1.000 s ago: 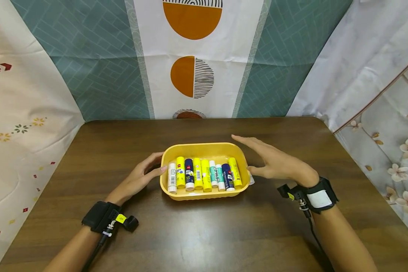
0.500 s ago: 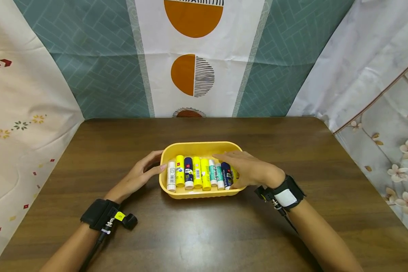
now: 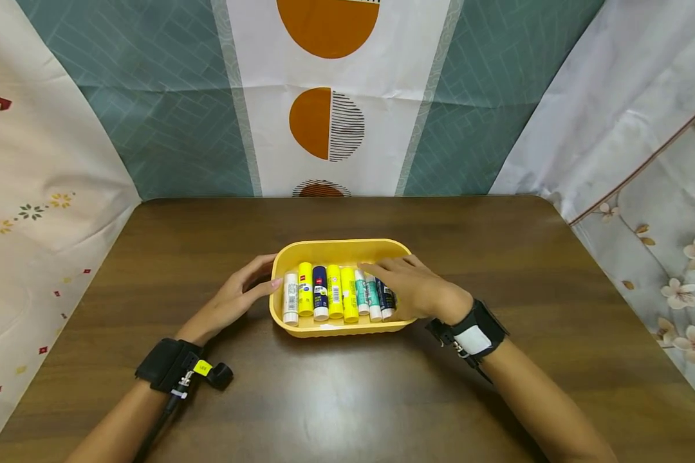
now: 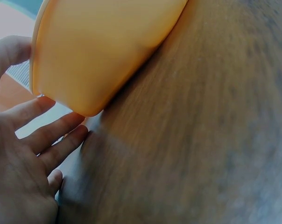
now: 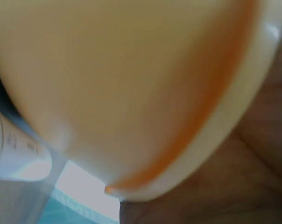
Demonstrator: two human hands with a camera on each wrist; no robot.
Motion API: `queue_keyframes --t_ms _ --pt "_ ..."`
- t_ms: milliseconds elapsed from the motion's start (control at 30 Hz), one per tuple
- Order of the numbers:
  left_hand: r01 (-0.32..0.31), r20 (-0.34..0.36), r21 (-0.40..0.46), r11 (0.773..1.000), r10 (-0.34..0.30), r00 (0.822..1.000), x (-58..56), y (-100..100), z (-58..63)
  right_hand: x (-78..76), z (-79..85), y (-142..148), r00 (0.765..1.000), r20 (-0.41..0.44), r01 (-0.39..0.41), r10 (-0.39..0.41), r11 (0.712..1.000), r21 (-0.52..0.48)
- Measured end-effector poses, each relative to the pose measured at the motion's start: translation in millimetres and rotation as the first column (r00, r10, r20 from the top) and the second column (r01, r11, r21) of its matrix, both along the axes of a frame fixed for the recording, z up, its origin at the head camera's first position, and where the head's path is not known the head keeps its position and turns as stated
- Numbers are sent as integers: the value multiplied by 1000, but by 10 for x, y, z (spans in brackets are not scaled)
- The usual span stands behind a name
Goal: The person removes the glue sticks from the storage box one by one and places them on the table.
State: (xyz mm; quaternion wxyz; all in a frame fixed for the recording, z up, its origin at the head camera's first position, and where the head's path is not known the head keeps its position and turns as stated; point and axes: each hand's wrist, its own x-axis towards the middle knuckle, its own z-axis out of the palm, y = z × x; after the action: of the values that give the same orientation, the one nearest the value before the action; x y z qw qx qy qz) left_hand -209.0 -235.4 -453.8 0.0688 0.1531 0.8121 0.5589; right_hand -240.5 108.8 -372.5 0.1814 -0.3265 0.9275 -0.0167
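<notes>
A yellow basket (image 3: 342, 330) holds a row of glue sticks. From the left lie a white one (image 3: 290, 298), a yellow one (image 3: 305, 289) and a navy one (image 3: 320, 294); more yellow, teal-and-white and navy sticks follow. My left hand (image 3: 237, 296) rests at the basket's left end, thumb over the rim. In the left wrist view its fingers (image 4: 54, 133) are spread, mostly straight, tips at the end wall. My right hand (image 3: 411, 289) reaches over the right end, fingers above the sticks there. It hides the rightmost yellow stick, and whether it grips that stick I cannot tell.
The basket stands near the middle of a brown wooden table (image 3: 336, 399). A patterned curtain (image 3: 179, 103) hangs behind the far edge, with light cloths at both sides. A camera strap with a cable is on each wrist (image 3: 170, 365).
My right hand has moved left from beside the basket to over its right end, fingers lowered among the sticks. The basket has shifted slightly left. The left hand stays at its end.
</notes>
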Motion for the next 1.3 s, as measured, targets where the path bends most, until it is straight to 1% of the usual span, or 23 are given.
queue_keyframes --t_ms 100,167,267,333,400,433,500,600,667,767,867,933,1033,1100,1167,1300 --pt "11 15 -8 1000 -11 1000 6 4 8 -4 -20 14 1000 4 -20 20 1000 -6" --pt "10 5 -7 1000 -10 1000 8 8 18 -10 -11 42 1000 24 -13 14 999 -53" --pt "12 2 -4 1000 -12 1000 13 17 37 -17 39 113 993 119 36 -16 986 -164" --pt "19 16 -9 1000 -19 1000 17 24 41 -17 85 175 980 196 89 -44 970 -228" --pt "18 29 -15 1000 -17 999 12 32 40 -21 142 245 967 248 131 -61 952 -278" --pt "20 25 -16 1000 -20 999 6 37 41 -25 175 286 965 254 139 -62 944 -298" --pt "15 19 -14 1000 -15 1000 -14 45 39 -38 243 373 969 240 135 -54 932 -336" --pt "18 4 -14 1000 -18 1000 -32 57 44 -65 340 511 984 178 89 -21 920 -382" --pt "11 11 -16 1000 -11 1000 -25 57 55 -84 392 597 989 146 68 -9 913 -403" --pt "10 8 -22 1000 -10 1000 -14 45 90 -113 455 730 989 146 87 -28 905 -416" --pt "13 -3 -23 1000 -13 1000 -23 35 109 -135 488 867 987 154 109 -50 907 -408" --pt "17 -3 -25 1000 -18 1000 -32 32 105 -161 467 927 985 166 110 -47 911 -398" --pt "13 1 -21 1000 -13 1000 -28 33 86 -211 378 935 980 194 104 -32 921 -376" --pt "1 12 -20 1000 0 1000 -16 31 71 -257 298 895 974 224 106 -21 922 -373" --pt "-2 4 -17 1000 2 1000 -3 30 54 -291 225 839 969 246 101 -6 922 -374" --pt "-9 7 -18 1000 9 1000 12 31 32 -317 120 750 962 274 110 -3 920 -377"
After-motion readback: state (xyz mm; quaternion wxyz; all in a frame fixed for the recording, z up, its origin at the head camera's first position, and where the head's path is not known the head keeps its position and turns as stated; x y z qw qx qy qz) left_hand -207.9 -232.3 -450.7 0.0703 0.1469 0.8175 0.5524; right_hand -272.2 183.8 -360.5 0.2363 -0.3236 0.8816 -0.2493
